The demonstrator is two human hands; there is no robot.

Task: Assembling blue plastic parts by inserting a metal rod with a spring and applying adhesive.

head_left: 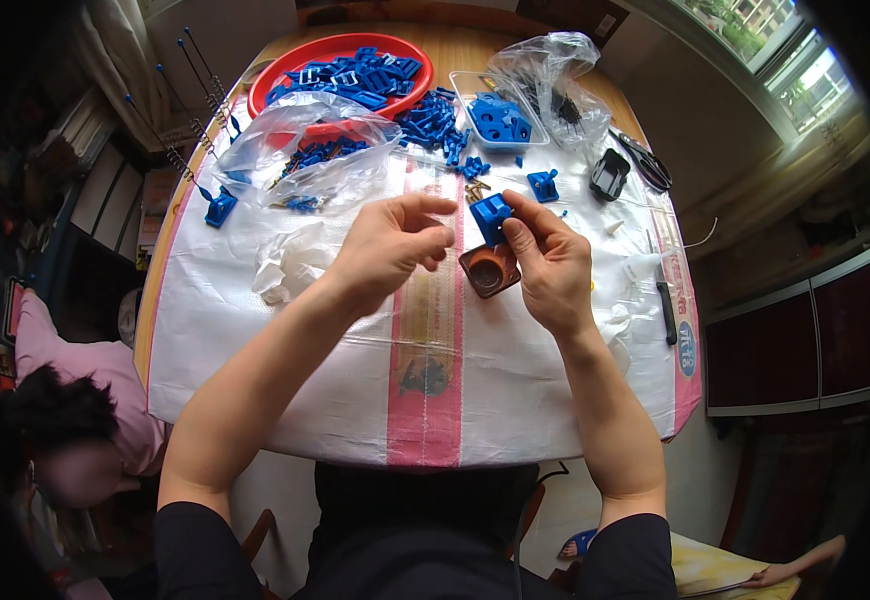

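I find my right hand (555,268) pinching the blue plastic part (488,216) near the brown container (492,274), apparently by one side to leave the rest accessible to my left hand (391,246), which hangs loosely curled, thumb and forefinger apart, visibly empty.

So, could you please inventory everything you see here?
Sheet: one, white and pink, across table
Tray: one, red, far left
Parts: many, blue, in and beside tray
Container: one, clear, far centre
Plates: several, blue, in container
Bags: two, clear, near tray and container
Paper: one clump, white, left
Block: one, brown, centre
Small pieces: several, golden, beyond block
Open case: one, black, right
Scissors: one, black, far right
Knife: one, black-handled, right
Person: one, pink top, left
Held piece: one, blue, in right hand
Left hand: one, bare, centre
Right hand: one, bare, centre
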